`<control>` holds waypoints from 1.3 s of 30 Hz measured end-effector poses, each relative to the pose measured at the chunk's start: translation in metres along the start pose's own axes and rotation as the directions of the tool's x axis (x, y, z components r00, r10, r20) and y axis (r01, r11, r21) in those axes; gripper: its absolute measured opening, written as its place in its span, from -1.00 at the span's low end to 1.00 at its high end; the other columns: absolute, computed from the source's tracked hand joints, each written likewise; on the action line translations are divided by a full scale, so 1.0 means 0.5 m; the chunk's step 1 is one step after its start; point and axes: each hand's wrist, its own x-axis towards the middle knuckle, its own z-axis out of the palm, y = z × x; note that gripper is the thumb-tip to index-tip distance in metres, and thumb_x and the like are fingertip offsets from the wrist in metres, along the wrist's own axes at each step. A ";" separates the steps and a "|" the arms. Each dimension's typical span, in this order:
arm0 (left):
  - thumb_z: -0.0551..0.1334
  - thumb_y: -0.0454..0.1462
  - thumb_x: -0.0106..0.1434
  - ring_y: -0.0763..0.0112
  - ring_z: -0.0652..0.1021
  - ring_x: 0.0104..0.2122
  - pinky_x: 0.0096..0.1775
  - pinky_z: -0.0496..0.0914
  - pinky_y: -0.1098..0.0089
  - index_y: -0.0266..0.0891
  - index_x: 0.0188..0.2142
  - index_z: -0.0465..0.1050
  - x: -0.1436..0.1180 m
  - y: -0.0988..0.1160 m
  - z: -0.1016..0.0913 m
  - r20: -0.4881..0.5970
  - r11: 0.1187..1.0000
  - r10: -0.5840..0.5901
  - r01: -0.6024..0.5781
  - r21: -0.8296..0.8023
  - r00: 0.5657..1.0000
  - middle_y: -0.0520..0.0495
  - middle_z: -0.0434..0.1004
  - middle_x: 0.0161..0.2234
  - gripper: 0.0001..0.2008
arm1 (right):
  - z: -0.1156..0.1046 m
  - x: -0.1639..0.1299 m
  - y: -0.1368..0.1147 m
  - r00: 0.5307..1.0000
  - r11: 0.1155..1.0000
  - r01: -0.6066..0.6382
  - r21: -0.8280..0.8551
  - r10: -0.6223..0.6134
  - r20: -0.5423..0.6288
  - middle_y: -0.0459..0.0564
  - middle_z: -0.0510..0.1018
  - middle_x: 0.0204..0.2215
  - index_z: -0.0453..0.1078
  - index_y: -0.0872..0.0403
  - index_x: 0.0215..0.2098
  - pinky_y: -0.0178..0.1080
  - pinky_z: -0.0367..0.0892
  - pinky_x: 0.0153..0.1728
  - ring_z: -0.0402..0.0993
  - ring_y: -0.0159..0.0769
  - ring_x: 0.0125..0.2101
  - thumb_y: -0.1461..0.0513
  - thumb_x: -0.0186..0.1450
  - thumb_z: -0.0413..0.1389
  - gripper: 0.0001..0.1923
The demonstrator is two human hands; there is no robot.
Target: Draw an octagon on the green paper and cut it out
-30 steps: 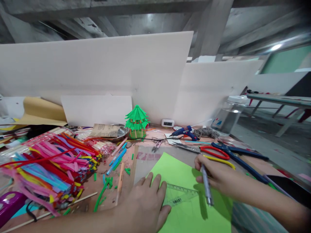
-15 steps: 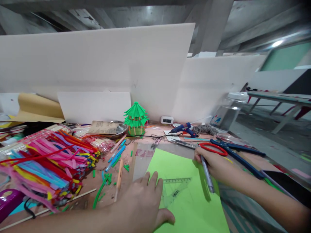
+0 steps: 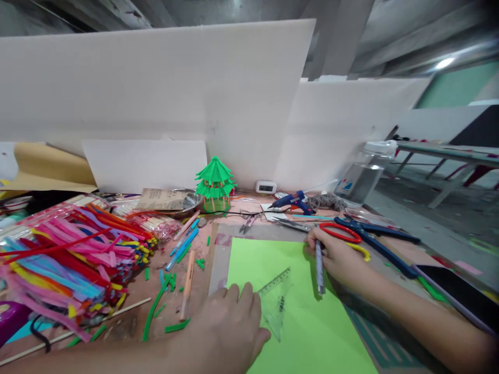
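Note:
A bright green sheet of paper (image 3: 307, 332) lies in front of me over a cutting mat (image 3: 384, 340). On it rests a clear triangular set square (image 3: 277, 304), its ruled edge slanting up to the right. My left hand (image 3: 234, 330) is laid on the sheet's left side with fingers stretched out, the fingertips beside the set square; whether they press on it I cannot tell. Near the sheet's upper right, my right hand (image 3: 331, 252) is closed around a patterned grey pen (image 3: 319, 270), which points down toward me.
Bundled pipe cleaners (image 3: 78, 259) cover the left. At the back stand a green pagoda model (image 3: 215, 184), a small digital clock (image 3: 266, 187), a blue glue gun (image 3: 292, 201) and a water bottle (image 3: 364, 174). Scissors (image 3: 341, 232), blue-handled pliers (image 3: 380, 244) and a phone (image 3: 456, 296) lie right.
The set square has turned counterclockwise, from nearly level to slanted. The green sheet has turned and shifted left. My right hand has moved a little left with the pen.

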 end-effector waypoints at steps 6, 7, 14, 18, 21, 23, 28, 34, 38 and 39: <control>0.22 -0.22 0.47 0.26 0.58 -0.12 -0.14 0.49 0.35 -0.18 0.08 0.42 0.002 -0.009 0.013 -0.093 0.970 0.232 -0.237 -0.044 0.968 -0.12 0.58 -0.03 -0.76 | 0.016 -0.007 0.001 0.999 0.999 -0.017 0.031 0.018 -0.029 -0.10 0.47 -0.49 0.15 -0.03 -0.39 -0.25 0.27 -0.41 0.38 -0.25 -0.47 0.26 0.17 0.02 -0.91; 0.21 -0.20 0.48 0.27 0.57 -0.12 -0.13 0.48 0.35 -0.18 0.07 0.42 0.002 -0.008 0.017 -0.109 0.966 0.247 -0.253 -0.049 0.963 -0.11 0.58 -0.05 -0.78 | 0.017 -0.008 0.001 0.999 0.999 -0.020 0.035 0.021 -0.034 -0.10 0.47 -0.48 0.16 -0.02 -0.39 -0.25 0.27 -0.41 0.38 -0.25 -0.47 0.26 0.17 0.03 -0.91; 0.14 -0.13 0.53 0.23 0.56 -0.08 -0.07 0.47 0.31 -0.24 -0.10 0.42 -0.002 -0.004 0.029 -0.184 0.979 0.187 -0.199 -0.052 0.965 -0.15 0.55 -0.13 -0.78 | 0.023 -0.012 0.002 0.998 0.998 -0.011 0.063 0.015 -0.058 -0.10 0.48 -0.48 0.17 -0.03 -0.38 -0.24 0.29 -0.39 0.41 -0.24 -0.46 0.27 0.16 0.03 -0.91; 0.21 -0.14 0.49 0.22 0.58 -0.16 -0.16 0.51 0.29 -0.22 -0.09 0.41 0.000 -0.006 0.026 -0.198 0.981 0.175 -0.188 -0.051 0.965 -0.09 0.55 -0.18 -0.81 | 0.023 -0.012 0.005 0.997 0.998 0.010 0.056 -0.006 -0.075 -0.09 0.48 -0.48 0.18 -0.03 -0.38 -0.23 0.30 -0.41 0.41 -0.23 -0.48 0.25 0.19 0.04 -0.92; 0.24 -0.24 0.45 0.16 0.60 -0.12 -0.13 0.53 0.26 -0.24 0.07 0.39 0.001 -0.009 0.032 -0.219 0.975 0.210 -0.222 -0.031 0.953 -0.11 0.59 -0.11 -0.75 | 0.020 -0.011 0.004 0.992 0.999 0.028 0.037 -0.023 -0.121 -0.05 0.51 -0.43 0.19 -0.03 -0.36 -0.18 0.33 -0.36 0.44 -0.18 -0.44 0.21 0.27 0.08 -0.89; 0.23 -0.31 0.42 0.10 0.59 -0.04 -0.03 0.53 0.23 -0.29 0.14 0.38 -0.001 -0.011 0.040 -0.239 0.970 0.233 -0.243 -0.012 0.943 -0.18 0.60 -0.01 -0.68 | 0.016 -0.012 -0.003 0.984 0.998 0.050 0.023 -0.045 -0.174 0.04 0.56 -0.29 0.19 -0.03 -0.33 -0.10 0.38 -0.22 0.51 -0.10 -0.29 0.18 0.31 0.10 -0.86; 0.13 -0.36 0.42 0.04 0.55 0.12 0.13 0.47 0.19 -0.36 0.23 0.36 -0.007 -0.013 0.066 -0.265 0.964 0.259 -0.267 0.006 0.929 -0.32 0.55 0.15 -0.60 | 0.005 -0.036 -0.043 0.959 0.984 0.176 0.020 -0.166 -0.229 0.06 0.59 -0.13 0.15 -0.04 -0.32 -0.08 0.37 -0.09 0.53 -0.11 -0.14 0.17 0.42 0.12 -0.79; 0.00 -0.29 0.54 0.02 0.58 0.10 0.03 0.53 0.14 -0.32 0.23 0.41 0.002 -0.013 0.080 -0.314 0.969 0.229 -0.246 -0.014 0.921 -0.32 0.58 0.12 -0.61 | -0.002 -0.079 -0.088 0.877 0.878 0.476 0.051 -0.478 0.046 0.02 0.63 -0.29 0.32 0.01 -0.27 -0.25 0.35 -0.32 0.51 -0.26 -0.35 0.07 0.53 0.08 -0.75; -0.05 -0.23 0.57 0.05 0.60 0.08 0.02 0.52 0.15 -0.29 0.19 0.46 0.005 -0.010 0.072 -0.369 0.975 0.181 -0.215 -0.055 0.912 -0.22 0.59 0.14 -0.60 | 0.007 -0.089 -0.100 0.771 0.777 0.628 0.034 -0.628 0.107 0.11 0.69 -0.18 0.41 0.07 -0.19 -0.21 0.40 -0.30 0.56 -0.23 -0.30 0.08 0.58 0.00 -0.71; -0.05 -0.22 0.57 0.06 0.60 0.07 0.02 0.50 0.16 -0.28 0.18 0.46 0.005 -0.009 0.069 -0.392 0.977 0.169 -0.207 -0.055 0.904 -0.20 0.60 0.14 -0.59 | 0.010 -0.089 -0.102 0.755 0.761 0.648 0.030 -0.648 0.103 0.12 0.69 -0.14 0.41 0.08 -0.20 -0.20 0.43 -0.27 0.58 -0.22 -0.27 0.09 0.58 0.01 -0.72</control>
